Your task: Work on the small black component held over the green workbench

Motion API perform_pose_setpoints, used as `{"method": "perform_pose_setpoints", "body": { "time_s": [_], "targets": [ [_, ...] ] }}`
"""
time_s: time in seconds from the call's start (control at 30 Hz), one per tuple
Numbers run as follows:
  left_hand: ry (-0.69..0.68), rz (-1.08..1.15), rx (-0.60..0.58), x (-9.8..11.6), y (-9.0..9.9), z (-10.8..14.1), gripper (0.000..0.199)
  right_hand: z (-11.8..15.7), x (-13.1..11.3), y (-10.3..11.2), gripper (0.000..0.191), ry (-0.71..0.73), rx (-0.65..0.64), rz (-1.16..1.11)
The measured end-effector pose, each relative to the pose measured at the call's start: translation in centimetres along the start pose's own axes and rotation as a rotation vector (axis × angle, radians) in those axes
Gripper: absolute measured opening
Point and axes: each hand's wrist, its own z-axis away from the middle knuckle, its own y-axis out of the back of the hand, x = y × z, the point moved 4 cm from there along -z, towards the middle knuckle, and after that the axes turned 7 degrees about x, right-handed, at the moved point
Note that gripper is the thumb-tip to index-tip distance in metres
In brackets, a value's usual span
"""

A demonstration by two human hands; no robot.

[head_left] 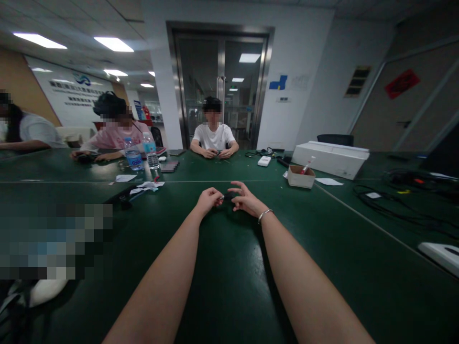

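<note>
Over the dark green table, my left hand [208,200] pinches a small dark item [228,196] with a shiny metal end. Its kind is too small and dim to make out. My right hand [248,199] is just to the right, fingers spread apart around the item's dark end. Whether the right fingertips touch it I cannot tell. A silver bracelet [264,216] circles the right wrist.
Scraps of white paper [147,186] and two water bottles [150,150] stand ahead left. A small box [301,177] with a pen and a long white box [330,157] are right, black cables [398,205] farther over. Across the table [222,286] sits a person [214,136].
</note>
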Motion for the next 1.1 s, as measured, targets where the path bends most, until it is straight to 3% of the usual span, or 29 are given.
{"method": "perform_pose_setpoints", "body": {
  "time_s": [0.07,0.17,0.23,0.33,0.47,0.63,0.77,0.9,1.1],
  "targets": [
    [-0.004,-0.002,-0.010,-0.01,-0.04,0.02,0.007,0.00,0.06,0.07,0.063,-0.029,0.040,-0.001],
    [-0.018,-0.012,-0.014,0.03,-0.10,0.04,0.006,-0.10,0.39,0.03,0.034,-0.094,0.053,0.080],
    [-0.018,-0.017,-0.005,0.02,-0.09,0.02,0.005,-0.13,0.31,-0.03,0.037,-0.060,0.022,0.083],
    [-0.016,-0.016,0.006,-0.05,-0.09,-0.06,0.005,-0.12,0.21,0.12,0.057,-0.023,0.014,0.006],
    [-0.022,-0.012,0.003,-0.23,-0.11,-0.24,0.007,-0.20,0.54,0.31,0.029,-0.091,0.050,0.028],
    [-0.017,0.002,0.015,-0.32,-0.04,-0.38,0.008,-0.19,0.18,0.35,0.041,-0.060,0.063,-0.041],
    [-0.007,0.004,0.025,0.03,-0.12,-0.15,0.005,-0.05,0.32,0.31,0.019,-0.106,0.036,-0.011],
    [0.019,0.011,0.039,0.36,-0.20,0.14,0.003,-0.05,0.19,0.32,0.029,-0.048,0.010,-0.087],
    [0.013,0.007,0.017,0.36,-0.19,0.09,0.003,-0.31,0.52,0.41,0.013,-0.097,0.056,-0.035]
  ]
}}
